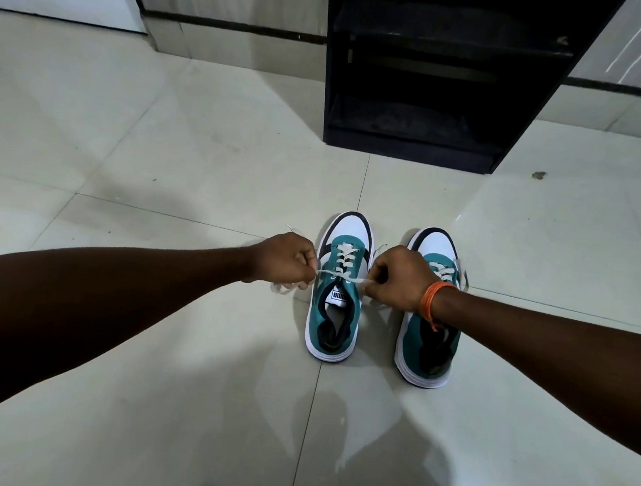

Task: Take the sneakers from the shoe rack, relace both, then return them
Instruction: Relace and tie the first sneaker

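**Both Lace Ends Drawn Tight Over the Left-Hand Sneaker**

From where I stood, the only writing in sight was on the white tongue label (pixel 337 296) of the nearer sneaker: a black block with pale letters, seen upside down from the person's side. It looked like a brand name, though I could not read it with any certainty.

The two sneakers sat side by side on the pale tiled floor (pixel 164 161), toes pointing toward the black shoe rack (pixel 431 82), which stood well apart from them against the wall. The rack's shelves were dark and I could not tell what, if anything, lay on them.

The left sneaker (pixel 334 320) was teal with a white toe, a black band and a white sole. Its white lace (pixel 342 261) crossed the eyelets up the front. The left hand (pixel 285 257) was closed into a fist, pinching one end of that lace just beside the shoe's outer edge, with a loose tail hanging below the knuckles. The right hand (pixel 398 277) was likewise clenched, gripping the other lace end on the opposite side, so the lace ran taut between them across the tongue.

The right sneaker (pixel 430 343) stood just beside the first, partly covered by the right wrist, which wore an orange thread band (pixel 435 294). Its own lace showed near the toe.
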